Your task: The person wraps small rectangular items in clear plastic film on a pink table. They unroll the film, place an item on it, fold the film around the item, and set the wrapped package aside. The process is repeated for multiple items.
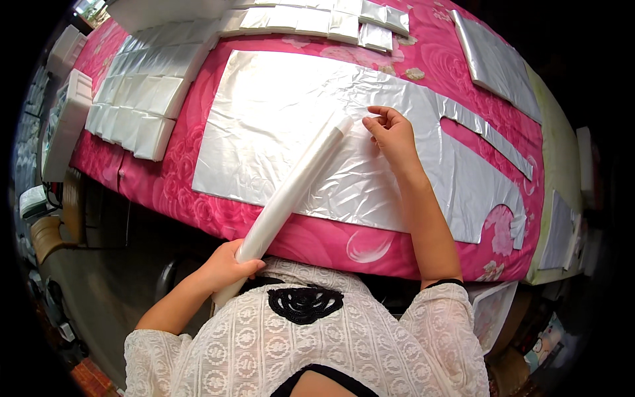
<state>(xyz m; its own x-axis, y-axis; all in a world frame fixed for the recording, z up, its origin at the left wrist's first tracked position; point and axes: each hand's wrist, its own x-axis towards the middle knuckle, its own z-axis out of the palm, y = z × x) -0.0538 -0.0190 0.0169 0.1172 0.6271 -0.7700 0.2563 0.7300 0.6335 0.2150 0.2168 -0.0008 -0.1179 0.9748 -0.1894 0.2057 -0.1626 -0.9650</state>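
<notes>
Several rows of small folded silvery-white plastic packets (142,99) at the upper left of a table (182,192) covered in pink rose-patterned cloth (370,251), with another row of flat silvery packets (297,21) along its far edge. Near the right-hand end, a folded stack of silver plastic film (496,63), beside a pale green cloth (554,145). Off to the left, a white box (76,112). In the middle, spread flat and wrinkled, a large silvery-white plastic sheet (258,112) with two handle-like strips (486,130) pointing right. Slanting across it and hiding part of it, a long smooth white cylindrical roll (291,185), lower end close to a white patterned blouse (297,351), upper end over the sheet. Left grip (231,266) closed around the roll near its lower end, thumb across it. Right grip (391,131) partly open above the sheet, just beside the roll's upper end, fingers curled, thumb and forefinger slightly apart; contact with the sheet impossible to tell from this angle.
</notes>
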